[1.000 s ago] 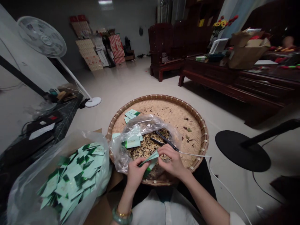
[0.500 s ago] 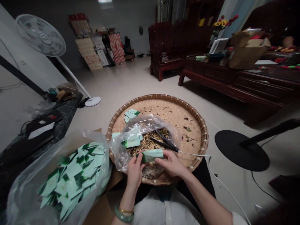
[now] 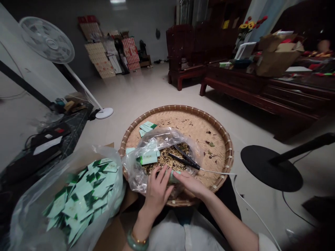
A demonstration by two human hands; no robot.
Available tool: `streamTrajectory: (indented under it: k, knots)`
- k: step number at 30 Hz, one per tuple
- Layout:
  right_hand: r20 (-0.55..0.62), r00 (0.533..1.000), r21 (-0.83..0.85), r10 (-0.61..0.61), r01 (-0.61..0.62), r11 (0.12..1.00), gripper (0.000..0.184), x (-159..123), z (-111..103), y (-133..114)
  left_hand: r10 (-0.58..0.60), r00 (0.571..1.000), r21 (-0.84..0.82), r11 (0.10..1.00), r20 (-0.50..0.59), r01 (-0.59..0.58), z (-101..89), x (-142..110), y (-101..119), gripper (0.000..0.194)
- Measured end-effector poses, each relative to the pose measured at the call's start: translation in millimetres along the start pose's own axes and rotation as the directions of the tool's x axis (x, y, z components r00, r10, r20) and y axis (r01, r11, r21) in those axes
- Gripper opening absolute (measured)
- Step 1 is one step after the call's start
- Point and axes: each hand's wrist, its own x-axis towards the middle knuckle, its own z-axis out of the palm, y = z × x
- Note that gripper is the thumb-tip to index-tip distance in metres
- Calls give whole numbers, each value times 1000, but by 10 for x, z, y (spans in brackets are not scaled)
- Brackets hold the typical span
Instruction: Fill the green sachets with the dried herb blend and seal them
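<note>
A mint-green packet [image 3: 172, 177] is partly hidden between my hands, low over the open clear plastic bag [image 3: 167, 134]. My right hand [image 3: 190, 183] grips it with thumb and fingers from the right. My left hand [image 3: 158, 190], wearing a bracelet at the wrist, is stretched out over the dried loose mix [image 3: 167, 155], fingers spread, palm down, beside the packet. Whether its fingertips touch the mix is unclear. A black hair straightener [image 3: 184, 161] with a white cord lies open across the mix. Another green packet [image 3: 148, 159] lies at the bag's left side.
The bag sits in a round woven bamboo tray [image 3: 206, 115] with scattered leaf bits and more packets [image 3: 148, 126]. A big plastic bag of packets [image 3: 81, 198] stands at left. The white cord [image 3: 251, 207] runs rightward past a black stand base [image 3: 270, 167].
My left hand has let go of the packet and spread over the mix. My right hand has kept the packet, which now sits lower and is more hidden.
</note>
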Motion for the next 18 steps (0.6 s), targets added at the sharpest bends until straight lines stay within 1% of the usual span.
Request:
streamTrajectory:
  k: [1,3,5,9,12,15,18]
  knots:
    - [-6,1000,-4,10,-10,1000,49,4,7,7,31,999,29,999,44,-32,19,-4,6,54]
    - [-35,999,-26,16,-17,1000,49,7,0,1,37,997,33,999,72,-39,55,-11,-1,55]
    - [-37,999,-47,13,-15,999,47,7,-29,-36,21,998,1,1000,55,-21,84,-18,-24,56]
    - [2,1000,-68,-24,25,997,43,10,-75,-150,-18,1000,-22,1000,11,18,121,-37,-54,60]
    - [10,997,-110,-76,77,991,40,19,-49,-200,-54,999,-20,998,-6,54,145,-46,-48,62]
    - [13,993,-175,-120,120,977,38,17,-3,-214,-83,997,-59,995,6,83,148,-55,-51,61]
    - [63,991,-201,-121,131,971,38,-13,11,-251,-108,994,-109,988,6,108,126,-69,-72,58]
